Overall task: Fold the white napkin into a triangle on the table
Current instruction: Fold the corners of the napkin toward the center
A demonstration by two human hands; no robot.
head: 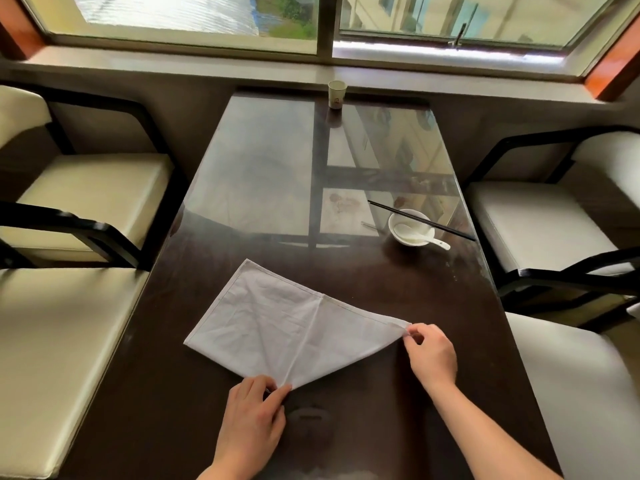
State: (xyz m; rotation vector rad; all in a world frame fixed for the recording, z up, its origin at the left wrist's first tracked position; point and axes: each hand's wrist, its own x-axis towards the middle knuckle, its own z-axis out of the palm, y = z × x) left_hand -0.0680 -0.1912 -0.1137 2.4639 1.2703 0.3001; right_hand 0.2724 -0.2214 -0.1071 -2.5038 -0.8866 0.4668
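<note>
The white napkin (277,327) lies spread on the near part of the dark glass-topped table (263,174), its corners pointing left, far, right and near. A crease runs from its far edge down to the near corner. My left hand (252,417) pinches the near corner between thumb and forefinger. My right hand (431,353) pinches the right corner, which is lifted slightly off the table. The part of the cloth between the two hands is raised and taut.
A white bowl (412,226) holding a white spoon (420,235) stands right of centre, with black chopsticks (420,220) laid across it. A paper cup (337,94) is at the far edge by the window. Cream-cushioned chairs (93,192) flank both sides.
</note>
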